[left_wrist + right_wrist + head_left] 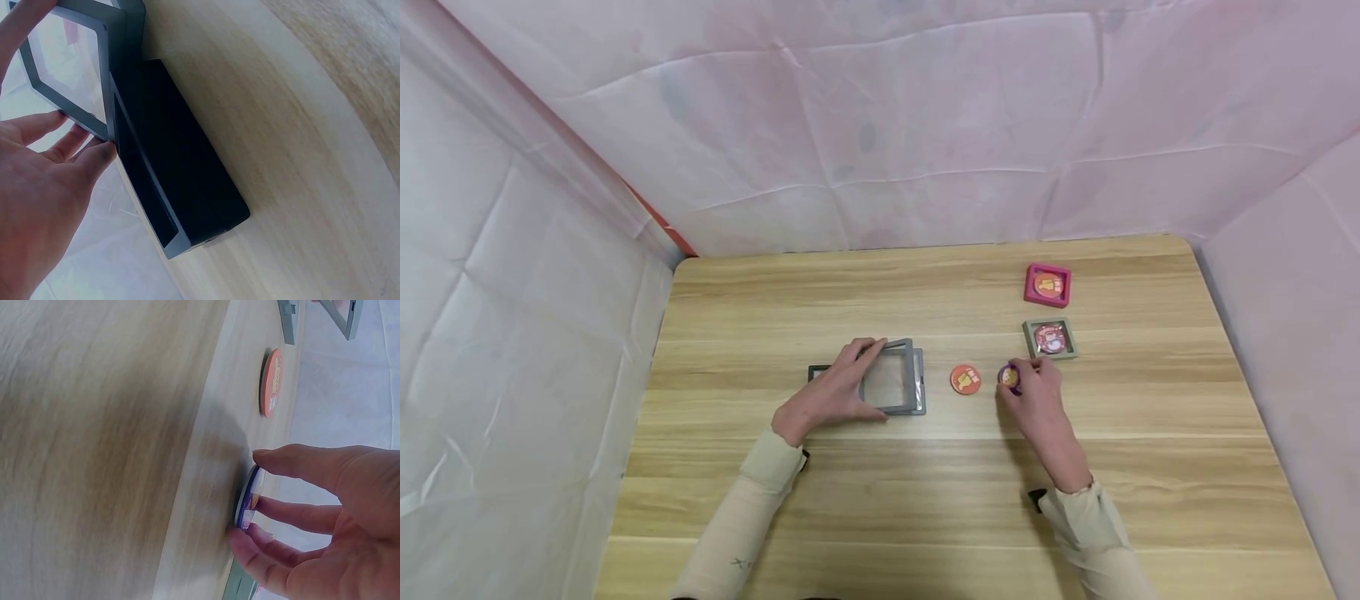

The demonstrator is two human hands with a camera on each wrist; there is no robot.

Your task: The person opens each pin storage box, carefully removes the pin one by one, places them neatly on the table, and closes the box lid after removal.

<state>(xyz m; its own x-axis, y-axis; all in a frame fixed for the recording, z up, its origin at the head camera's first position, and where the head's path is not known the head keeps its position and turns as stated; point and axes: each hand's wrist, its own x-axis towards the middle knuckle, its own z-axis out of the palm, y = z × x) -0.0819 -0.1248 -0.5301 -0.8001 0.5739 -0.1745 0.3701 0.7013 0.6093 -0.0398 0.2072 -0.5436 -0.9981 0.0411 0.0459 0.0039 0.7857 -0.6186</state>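
My left hand (pixel 838 387) grips a grey display frame (pixel 908 379) with a clear film window, thumb on the near edge and fingers on the far edge. The raised half stands tilted over its other half (pixel 922 400), which lies on the table. A dark box-like frame (pixel 181 150) sits beside it, partly hidden under the left hand in the head view. My right hand (pixel 1036 404) pinches a round purple-rimmed badge (pixel 1009 378) by its edge, close over the tabletop. Between the hands lies a round orange badge (pixel 966 379) with a yellow thumbs-up.
Just beyond the right hand, a grey-green case (pixel 1027 337) holds a round pink-red badge. Farther back lies a magenta case (pixel 1029 287) with an orange badge inside. The wooden table (pixel 917 517) is bounded by pale cloth walls (pixel 880 142) at the back and sides.
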